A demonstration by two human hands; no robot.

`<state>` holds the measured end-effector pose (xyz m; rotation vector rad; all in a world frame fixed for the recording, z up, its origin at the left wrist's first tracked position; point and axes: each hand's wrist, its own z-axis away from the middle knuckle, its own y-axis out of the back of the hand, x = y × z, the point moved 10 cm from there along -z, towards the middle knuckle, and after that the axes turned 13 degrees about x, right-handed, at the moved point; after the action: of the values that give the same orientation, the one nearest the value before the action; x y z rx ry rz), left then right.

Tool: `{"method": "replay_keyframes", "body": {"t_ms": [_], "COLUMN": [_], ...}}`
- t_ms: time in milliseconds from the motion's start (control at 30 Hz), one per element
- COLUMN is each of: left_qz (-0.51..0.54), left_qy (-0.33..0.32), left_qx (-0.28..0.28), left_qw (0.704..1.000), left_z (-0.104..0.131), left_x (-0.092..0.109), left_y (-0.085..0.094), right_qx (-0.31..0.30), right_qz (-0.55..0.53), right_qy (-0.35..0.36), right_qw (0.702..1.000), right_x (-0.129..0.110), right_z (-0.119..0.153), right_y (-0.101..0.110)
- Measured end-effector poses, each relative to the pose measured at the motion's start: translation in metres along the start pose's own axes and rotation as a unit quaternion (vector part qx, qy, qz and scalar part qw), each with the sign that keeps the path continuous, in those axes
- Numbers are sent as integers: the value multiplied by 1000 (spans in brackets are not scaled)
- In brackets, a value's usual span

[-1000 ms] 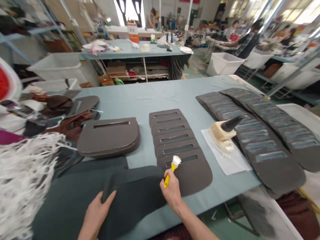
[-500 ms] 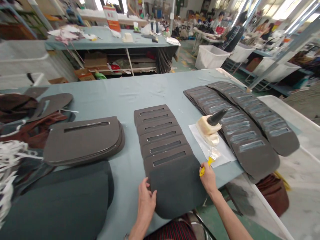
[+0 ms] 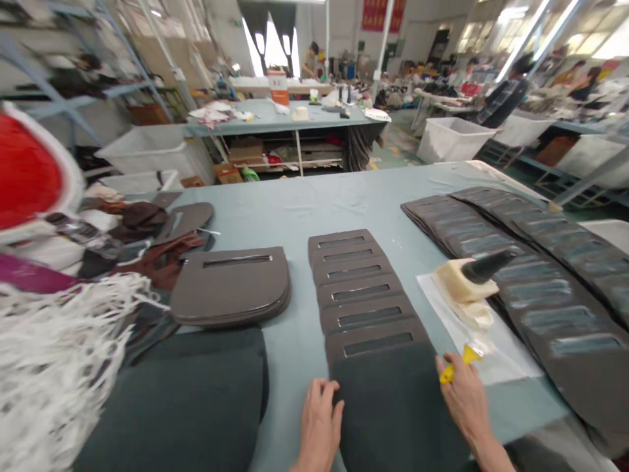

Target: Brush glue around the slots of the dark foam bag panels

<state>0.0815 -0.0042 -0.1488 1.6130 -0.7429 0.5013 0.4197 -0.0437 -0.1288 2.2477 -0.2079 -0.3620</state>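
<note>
My left hand (image 3: 319,416) rests at the left edge of a dark, plain panel (image 3: 393,413), its thumb apart from the fingers. My right hand (image 3: 464,400) is closed around a small yellow-handled brush (image 3: 470,355) at the panel's right edge. That panel lies over the near end of an overlapping row of brown slotted panels (image 3: 373,332). Right of the row, a beige block-shaped container (image 3: 457,282) with a black cone-shaped part lies tilted on a white sheet (image 3: 515,367). The brush's bristle end is over the sheet, partly blurred.
Brown slotted panels (image 3: 531,341) with shiny smears around their slots overlap at right. At left are a stack of slotted panels (image 3: 226,288), a dark pile (image 3: 196,393) and white stringy material (image 3: 63,354). Another table (image 3: 236,124) and white bins (image 3: 452,137) stand beyond.
The view has swung left and upward, so the table's contents appear farther right and lower. Both hands stay at the dark panel's edges, and the brush remains in my right hand.
</note>
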Motion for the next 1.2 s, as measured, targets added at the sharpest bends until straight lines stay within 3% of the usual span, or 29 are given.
{"method": "replay_keyframes", "body": {"t_ms": [133,233,333,433,500,600,667,733,800,900,967,1033,1100,1200], "left_qz": [-23,-80,-132,-189,-219,-244,-251,-244,-223,-195,-195,-202,-206,-207], "left_qy": [-3,6,-4,-16,-24,-38,-32,-13,0,-1,-6,-17,-27,-34], "left_qx": [67,155,242,301,305,276,273,287,301,304,295,287,280,267], "left_qw": [998,985,961,935,927,929,928,926,927,933,935,936,937,941], "left_z": [-43,-86,-126,-154,-165,-173,-175,-177,-178,-180,-181,-181,-181,-181], "left_x": [-14,-42,-72,-100,-117,-137,-147,-156,-161,-164,-165,-165,-163,-161], "left_y": [64,127,187,228,240,240,239,240,241,241,240,240,239,239], "right_qx": [14,1,-36,-113,-155,-218,-269,-289,-240,-102,-75,-86,-77,-16], "right_qz": [-101,-227,-384,-501,-558,-598,-598,-589,-574,-532,-510,-488,-443,-344], "right_qy": [-13,-77,-138,-135,-109,-45,21,80,77,-3,-15,-12,-36,-95], "right_qw": [995,971,912,848,808,770,755,751,779,841,857,869,893,934], "right_x": [-71,-153,-264,-401,-491,-603,-661,-698,-711,-699,-693,-676,-632,-531], "right_z": [-47,-87,-121,-141,-145,-135,-125,-124,-144,-186,-198,-202,-205,-217], "right_y": [7,5,-7,-28,-39,-57,-72,-90,-109,-127,-134,-139,-142,-137]}}
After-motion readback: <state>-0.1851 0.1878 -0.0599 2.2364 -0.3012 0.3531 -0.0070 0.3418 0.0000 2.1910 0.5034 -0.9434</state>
